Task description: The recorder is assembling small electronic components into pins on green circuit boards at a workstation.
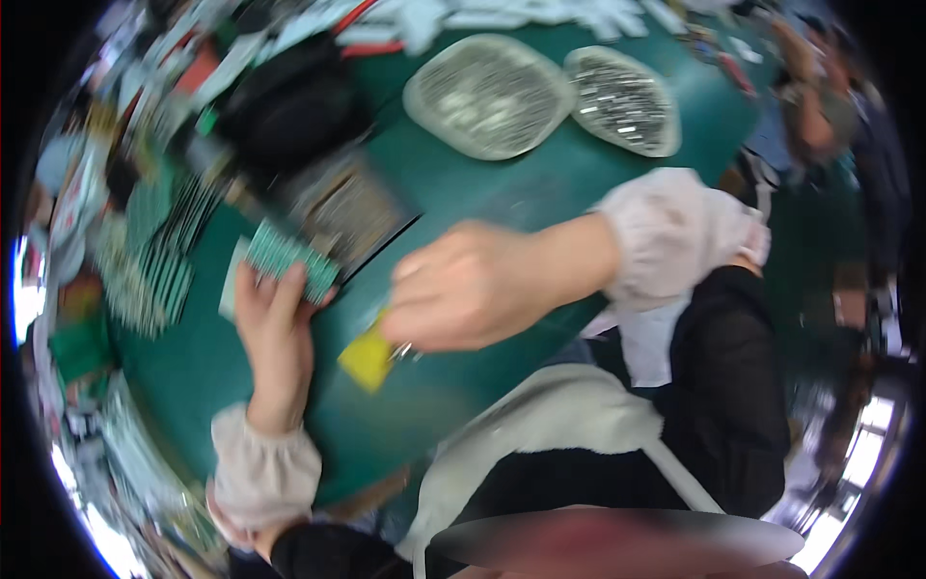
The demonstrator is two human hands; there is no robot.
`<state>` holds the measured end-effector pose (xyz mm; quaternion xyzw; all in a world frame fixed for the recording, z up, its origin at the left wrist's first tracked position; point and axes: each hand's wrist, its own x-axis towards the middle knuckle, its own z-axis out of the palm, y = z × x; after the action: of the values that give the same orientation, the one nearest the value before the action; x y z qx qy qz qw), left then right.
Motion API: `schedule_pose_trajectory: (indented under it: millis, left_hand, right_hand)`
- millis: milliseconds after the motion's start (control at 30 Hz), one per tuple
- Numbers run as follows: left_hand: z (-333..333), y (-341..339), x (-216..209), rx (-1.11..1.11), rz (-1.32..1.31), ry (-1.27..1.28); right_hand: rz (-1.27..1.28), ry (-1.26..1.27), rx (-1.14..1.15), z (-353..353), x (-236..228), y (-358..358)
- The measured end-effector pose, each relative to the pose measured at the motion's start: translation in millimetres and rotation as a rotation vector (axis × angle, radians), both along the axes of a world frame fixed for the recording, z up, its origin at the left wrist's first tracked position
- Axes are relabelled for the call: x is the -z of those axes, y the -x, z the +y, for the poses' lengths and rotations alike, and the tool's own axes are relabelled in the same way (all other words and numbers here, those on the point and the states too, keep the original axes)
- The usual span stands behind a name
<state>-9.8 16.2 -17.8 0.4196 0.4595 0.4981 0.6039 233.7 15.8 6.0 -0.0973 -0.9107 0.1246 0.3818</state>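
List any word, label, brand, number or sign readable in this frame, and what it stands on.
None can be read.
Green board in the left hand: too blurred.
Yellow piece at the right hand: no legible marking.
Pale pieces at the top: too small and blurred.

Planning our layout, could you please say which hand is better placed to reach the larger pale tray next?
Probably the right hand: it looks nearer that tray, though it holds a yellow item; the left hand grips a green board.
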Motion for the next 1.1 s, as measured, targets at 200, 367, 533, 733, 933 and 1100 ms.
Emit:
schedule_pose_trajectory:
  millis: [200, 367, 533, 733, 933, 1100]
  left_hand:
    - [12.6, 6.2, -6.3, -0.107, -0.009, -0.016]
    - [13.3, 14.4, -3.7, -0.115, -0.046, -0.022]
    - [14.3, 16.5, 0.1, -0.101, -0.088, -0.041]
    - [14.0, 16.1, 1.3, -0.109, -0.096, -0.020]
    - [14.5, 16.9, -1.5, -0.122, -0.098, -0.001]
    - [13.3, 16.4, -1.9, -0.132, -0.094, -0.005]
  right_hand:
    - [-0.068, -0.182, 0.024, 12.7, -14.0, 1.5]
    - [-0.050, -0.325, 0.040, 29.0, -25.4, 11.2]
    - [-0.034, -0.514, 0.129, 43.6, -29.8, 21.7]
    - [-0.175, -0.382, 0.175, 33.8, -23.2, 21.1]
    - [-0.249, 0.087, 0.315, 44.3, -21.1, 23.4]
    - [-0.178, 0.420, 0.447, 44.7, -32.7, 30.4]
